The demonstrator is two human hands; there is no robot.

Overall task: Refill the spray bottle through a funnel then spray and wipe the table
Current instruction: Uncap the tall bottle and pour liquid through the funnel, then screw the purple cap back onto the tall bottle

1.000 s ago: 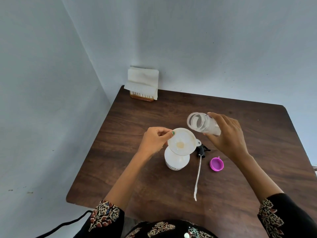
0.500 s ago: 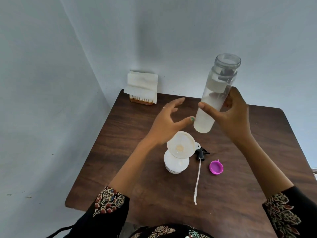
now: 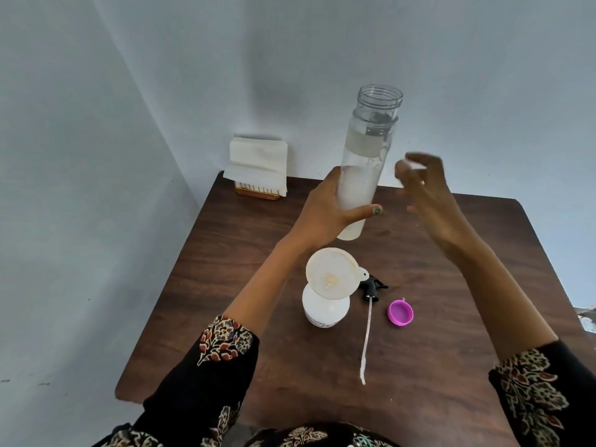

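head view: left hand (image 3: 325,211) grips the upright, uncapped water bottle (image 3: 364,169) above the table (image 3: 451,366); right hand (image 3: 425,191) is blurred beside it, holding nothing, fingers loosely bent. funnel (image 3: 332,274) sits in the spray bottle (image 3: 325,312) below. refilling looks under way; next, tip the water bottle over the funnel.

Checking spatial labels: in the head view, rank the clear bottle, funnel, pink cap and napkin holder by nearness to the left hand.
1. Clear bottle: gripped by the left hand.
2. Funnel: just below the wrist.
3. Pink cap: lower right.
4. Napkin holder: far left corner; order with the cap is hard to call.
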